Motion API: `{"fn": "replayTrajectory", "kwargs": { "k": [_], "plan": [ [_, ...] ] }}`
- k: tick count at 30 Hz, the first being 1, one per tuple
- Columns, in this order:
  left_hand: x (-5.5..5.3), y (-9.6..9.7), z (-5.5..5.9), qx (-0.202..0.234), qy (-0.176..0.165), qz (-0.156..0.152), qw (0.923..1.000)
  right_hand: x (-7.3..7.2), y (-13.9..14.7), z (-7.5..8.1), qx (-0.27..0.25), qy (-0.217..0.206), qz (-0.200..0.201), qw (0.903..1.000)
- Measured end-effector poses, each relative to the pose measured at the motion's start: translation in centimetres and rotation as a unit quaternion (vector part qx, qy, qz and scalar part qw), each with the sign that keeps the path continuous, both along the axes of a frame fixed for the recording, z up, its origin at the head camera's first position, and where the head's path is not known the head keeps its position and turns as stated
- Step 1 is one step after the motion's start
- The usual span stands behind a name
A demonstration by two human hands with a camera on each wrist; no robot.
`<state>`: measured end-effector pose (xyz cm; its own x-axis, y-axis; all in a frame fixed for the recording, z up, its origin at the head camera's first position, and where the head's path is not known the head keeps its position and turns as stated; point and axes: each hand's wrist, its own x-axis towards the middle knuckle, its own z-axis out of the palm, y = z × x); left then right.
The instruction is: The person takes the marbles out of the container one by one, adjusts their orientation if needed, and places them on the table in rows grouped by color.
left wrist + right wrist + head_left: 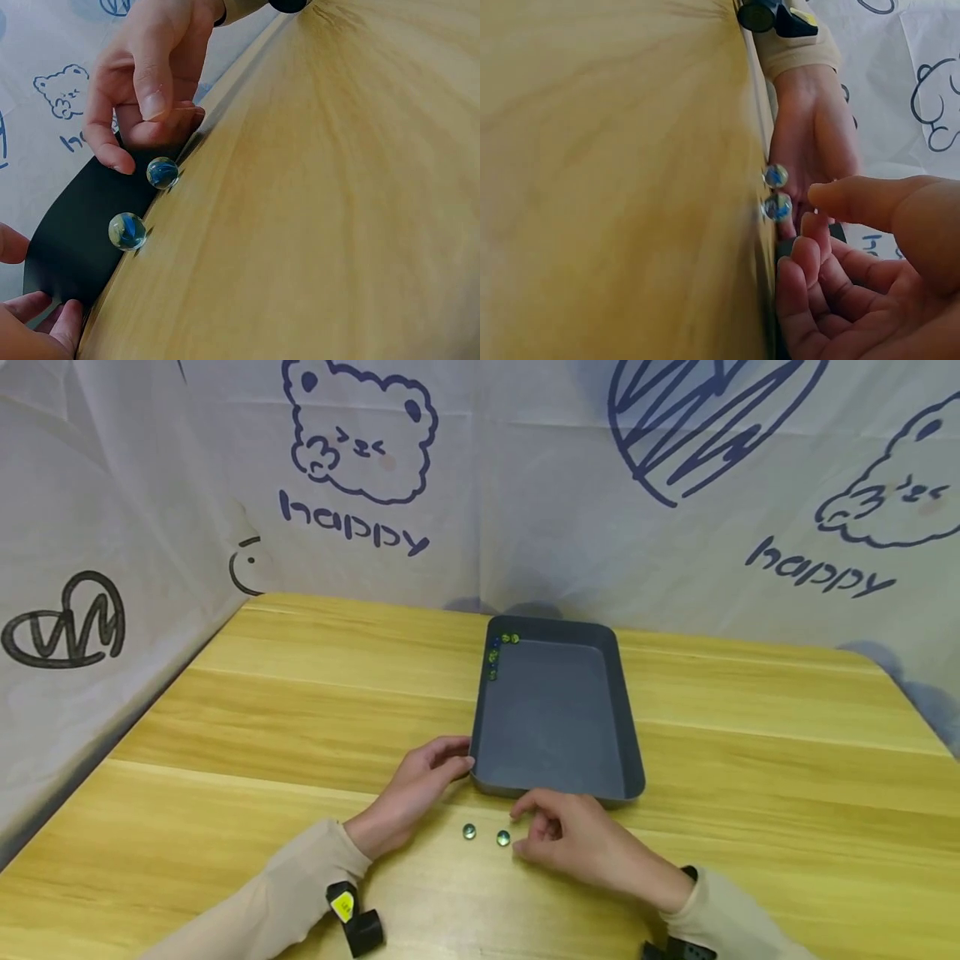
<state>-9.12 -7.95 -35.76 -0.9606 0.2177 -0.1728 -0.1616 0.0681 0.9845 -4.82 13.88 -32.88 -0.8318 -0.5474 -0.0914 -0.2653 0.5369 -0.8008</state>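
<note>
Two clear glass marbles with blue-green swirls lie on the table in front of the tray: a left marble (468, 832) and a right marble (503, 838). My left hand (412, 789) holds the front left corner of the dark grey tray (628, 727), its thumb at the rim and its fingers against the side. Close to the right marble, my right hand (581, 843) hovers with thumb and index finger apart and the other fingers loosely bent. Nothing shows between its fingertips in the right wrist view.
Inside the tray, several yellow-green marbles (492, 656) and small dark blue ones line the far left corner. The wooden table (300, 693) reaches back to a white cloth (517, 518) with drawings. Both wrists carry black cameras.
</note>
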Motion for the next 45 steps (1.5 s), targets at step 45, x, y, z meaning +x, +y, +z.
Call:
{"fn": "replayTrajectory", "kwargs": {
  "k": [45],
  "plan": [
    [0.0, 0.1, -0.1, 0.001, 0.005, -0.001, 1.0, -3.0, 3.2, 0.7, -0.054, 0.025, -0.134, 0.9892]
  ]
}}
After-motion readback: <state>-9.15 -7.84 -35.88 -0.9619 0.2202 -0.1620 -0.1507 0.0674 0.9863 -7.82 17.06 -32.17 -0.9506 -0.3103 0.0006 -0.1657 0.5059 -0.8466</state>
